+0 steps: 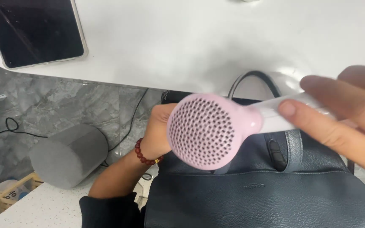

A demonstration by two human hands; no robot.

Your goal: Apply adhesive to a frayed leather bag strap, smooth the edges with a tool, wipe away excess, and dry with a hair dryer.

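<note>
The right hand [351, 122] gripped the pink hair dryer [208, 131] by its white handle, just above the dark leather bag [275, 194]. It seemed light, rigid, slippery. The left hand [157, 131] held the bag's edge behind it.

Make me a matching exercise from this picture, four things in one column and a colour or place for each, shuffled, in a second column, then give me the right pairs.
Things:
1. round perforated plastic hair dryer head
2. leather handbag
3. beaded bracelet
4. dark-screened tablet in a clear case

Descriptions:
A. dark red, on the left wrist
B. lying on the white table, top left
C. pink, with its white handle held in the right hand
D. dark blue-grey, under the dryer

Pairs: 1-C, 2-D, 3-A, 4-B
</note>
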